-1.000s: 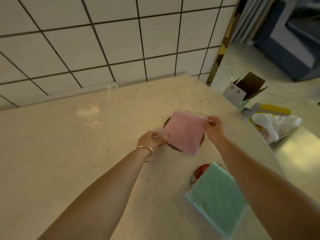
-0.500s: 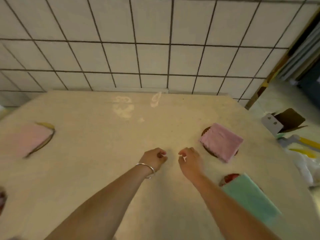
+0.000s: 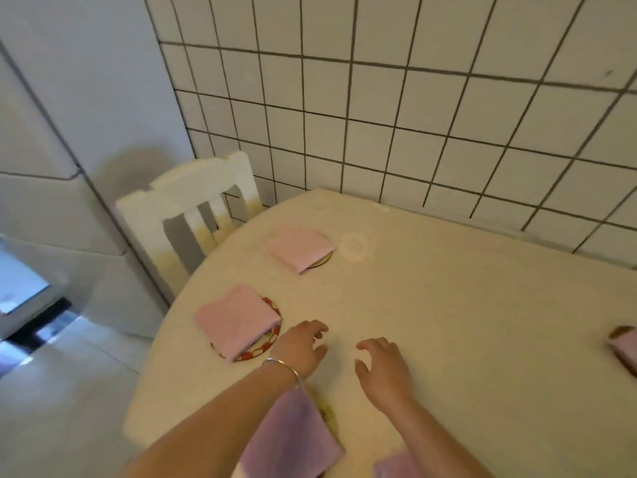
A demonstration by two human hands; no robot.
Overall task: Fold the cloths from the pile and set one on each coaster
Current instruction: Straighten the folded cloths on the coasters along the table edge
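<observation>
Both hands hover over the beige table (image 3: 448, 305) and hold nothing. My left hand (image 3: 303, 346) has loose fingers beside a folded pink cloth (image 3: 236, 320) lying on a red-patterned coaster (image 3: 263, 348). My right hand (image 3: 384, 369) is spread, fingers relaxed, above bare tabletop. Farther back another folded pink cloth (image 3: 298, 248) covers a coaster (image 3: 324, 261). A purple cloth (image 3: 293, 439) lies under my left forearm at the near edge, and a second purple cloth (image 3: 396, 465) shows at the bottom. At the right edge a pink cloth (image 3: 625, 350) sits on a brown coaster (image 3: 622, 331).
A white chair (image 3: 193, 215) stands at the table's far left corner. A tiled wall (image 3: 413, 115) runs behind the table. Light floor (image 3: 69, 391) lies to the left, beyond the table's rounded edge.
Both hands let go of the pink cloth on the right-hand coaster and drew back empty. The view swung left, bringing the left-side cloths, coasters and the chair into sight.
</observation>
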